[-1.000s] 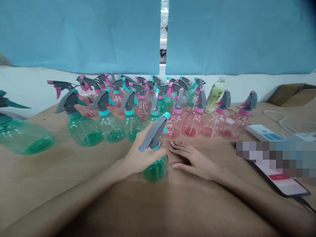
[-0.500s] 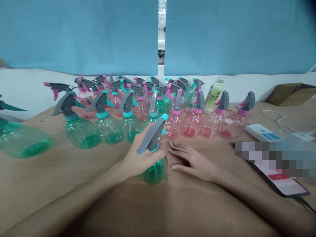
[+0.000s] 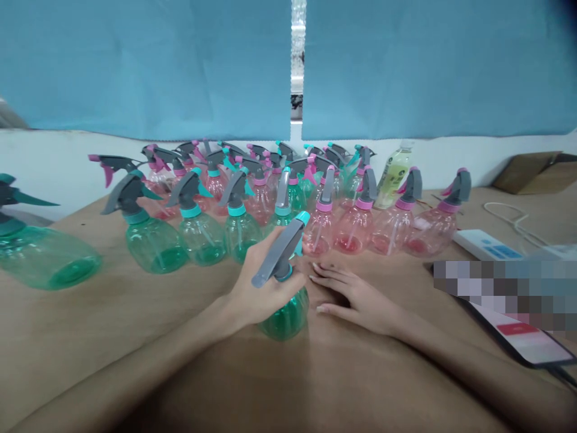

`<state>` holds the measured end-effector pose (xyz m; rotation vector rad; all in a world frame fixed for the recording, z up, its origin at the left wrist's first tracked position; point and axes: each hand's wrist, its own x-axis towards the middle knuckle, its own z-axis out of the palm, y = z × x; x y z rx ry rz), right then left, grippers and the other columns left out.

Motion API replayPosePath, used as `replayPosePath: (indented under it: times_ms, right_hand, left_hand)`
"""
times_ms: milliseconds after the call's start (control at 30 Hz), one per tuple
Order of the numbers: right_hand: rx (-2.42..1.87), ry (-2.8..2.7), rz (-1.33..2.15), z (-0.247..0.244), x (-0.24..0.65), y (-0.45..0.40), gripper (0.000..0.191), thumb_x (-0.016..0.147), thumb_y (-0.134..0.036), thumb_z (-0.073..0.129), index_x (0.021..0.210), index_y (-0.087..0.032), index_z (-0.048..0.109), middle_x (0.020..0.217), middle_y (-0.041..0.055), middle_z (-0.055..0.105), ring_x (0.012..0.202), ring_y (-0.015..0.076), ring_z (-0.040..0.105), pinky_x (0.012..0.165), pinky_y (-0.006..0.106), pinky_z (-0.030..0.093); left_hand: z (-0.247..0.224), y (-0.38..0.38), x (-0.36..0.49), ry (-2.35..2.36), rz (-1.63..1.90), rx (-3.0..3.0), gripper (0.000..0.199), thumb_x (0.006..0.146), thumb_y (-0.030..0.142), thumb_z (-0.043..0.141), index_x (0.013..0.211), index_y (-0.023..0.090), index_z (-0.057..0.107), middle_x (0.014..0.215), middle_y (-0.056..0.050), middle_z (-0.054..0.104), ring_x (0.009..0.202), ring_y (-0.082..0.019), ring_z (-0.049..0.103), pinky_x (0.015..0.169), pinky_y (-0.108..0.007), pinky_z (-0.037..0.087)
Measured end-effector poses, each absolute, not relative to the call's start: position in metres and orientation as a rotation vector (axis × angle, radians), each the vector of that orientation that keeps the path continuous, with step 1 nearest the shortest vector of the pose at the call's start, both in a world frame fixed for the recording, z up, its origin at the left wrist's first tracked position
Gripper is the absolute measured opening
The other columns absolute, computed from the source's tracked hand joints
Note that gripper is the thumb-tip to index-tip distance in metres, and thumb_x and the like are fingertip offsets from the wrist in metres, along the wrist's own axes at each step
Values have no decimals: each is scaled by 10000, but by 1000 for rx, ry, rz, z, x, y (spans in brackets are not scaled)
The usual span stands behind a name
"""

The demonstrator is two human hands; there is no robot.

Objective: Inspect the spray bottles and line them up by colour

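My left hand (image 3: 259, 294) is wrapped round the neck of a green spray bottle (image 3: 286, 319) with a grey and teal trigger head, upright in the middle of the table. Some of its fingers are hidden behind the bottle. To the right of it, my right hand (image 3: 356, 294) lies on the table with its fingers stretched out, holding nothing. Beyond both hands stand green spray bottles (image 3: 202, 237) on the left and pink spray bottles (image 3: 353, 231) on the right. Another green spray bottle (image 3: 45, 255) is at the far left.
Several more spray bottles crowd the back near the wall. A drink bottle (image 3: 396, 174) leans there. On the right are a white box-like device (image 3: 487, 243), a pale cable (image 3: 509, 216), a phone (image 3: 532, 343) and a brown cardboard box (image 3: 532, 173).
The whole view has shifted slightly, with things appearing a little further right. My left hand keeps its hold on the spray bottle, and my right hand stays flat.
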<state>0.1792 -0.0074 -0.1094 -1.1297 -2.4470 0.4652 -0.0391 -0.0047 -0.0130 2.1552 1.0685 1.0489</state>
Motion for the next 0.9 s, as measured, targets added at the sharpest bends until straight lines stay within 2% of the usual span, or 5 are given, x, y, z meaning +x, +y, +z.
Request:
replayPosePath:
  times_ms: [300, 433, 567, 767, 900]
  right_hand:
    - [-1096, -2432, 475, -113, 181, -7, 626, 867, -535, 515, 1418, -283, 359, 1484, 44, 347, 1365, 264, 316, 1108, 520, 287]
    - [-1086, -2427, 476, -114, 181, -6, 628, 868, -524, 523, 1426, -302, 339, 1483, 36, 354, 1366, 266, 315, 1112, 517, 279]
    - [-1104, -2456, 484, -111, 181, -6, 634, 872, -532, 510, 1433, -305, 322, 1494, 31, 332, 1372, 261, 303, 1116, 513, 272]
    - [-1124, -2451, 477, -110, 180, -8, 631, 872, -540, 503, 1428, -288, 342, 1489, 36, 343, 1373, 256, 303, 1122, 496, 273]
    - [-1123, -2432, 484, -109, 180, -8, 622, 866, -539, 514, 1417, -293, 364, 1478, 41, 364, 1363, 269, 322, 1108, 514, 291]
  left_hand:
    - [-10, -7, -39, 1059, 1050, 2119, 170, 702, 169, 509, 864, 218, 490, 821, -23, 605, 676, -163, 574, 628, -313, 480]
    - [-16, -3, -40, 1101, 1027, 2171, 291, 692, 151, 511, 969, 237, 500, 755, 14, 587, 673, -163, 567, 670, -316, 478]
    - [-21, -2, -41, 1109, 1042, 2170, 409, 718, 160, 522, 1116, 251, 492, 785, 10, 595, 710, -168, 583, 678, -303, 481]
    - [-25, -6, -41, 1217, 1111, 2157, 193, 731, 186, 547, 919, 231, 542, 803, -6, 626, 728, -186, 614, 658, -315, 481]
    - [-25, -6, -40, 1180, 1093, 2147, 269, 714, 158, 536, 972, 232, 549, 810, 0, 617, 722, -171, 603, 666, -310, 487]
